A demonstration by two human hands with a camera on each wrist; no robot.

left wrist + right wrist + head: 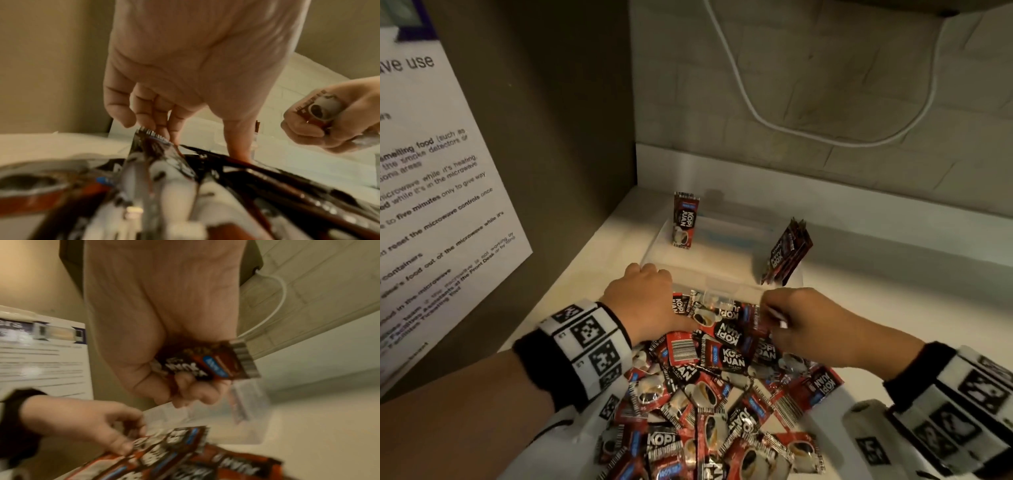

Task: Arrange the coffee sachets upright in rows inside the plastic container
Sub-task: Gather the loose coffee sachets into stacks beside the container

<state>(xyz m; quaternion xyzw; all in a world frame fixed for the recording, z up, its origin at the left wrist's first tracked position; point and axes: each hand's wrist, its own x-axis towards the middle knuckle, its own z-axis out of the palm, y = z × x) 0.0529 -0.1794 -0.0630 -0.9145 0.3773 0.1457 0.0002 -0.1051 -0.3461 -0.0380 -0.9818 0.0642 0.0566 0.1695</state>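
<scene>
The clear plastic container [722, 240] lies straight ahead of both hands, past the far edge of the heap of coffee sachets [709, 383] on the white table [585, 267], its long axis running left to right. So far it holds one sachet [682, 219] standing upright at its back left corner and a small bundle [786, 253] leaning at its right end.

The right hand [815, 325] is curled round a sachet [207, 363], printed side showing, and seems a touch nearer the leaning bundle. The left hand [647, 301] pinches the crimped top edge of another sachet [154, 146] on the pile; blur hides whether it has lifted clear.

The packs read "KOPI JUAN", with a coffee cup, blue tag and barcodes. A notice [431, 205] on the left wall reads "five minutes" and "microwave".
</scene>
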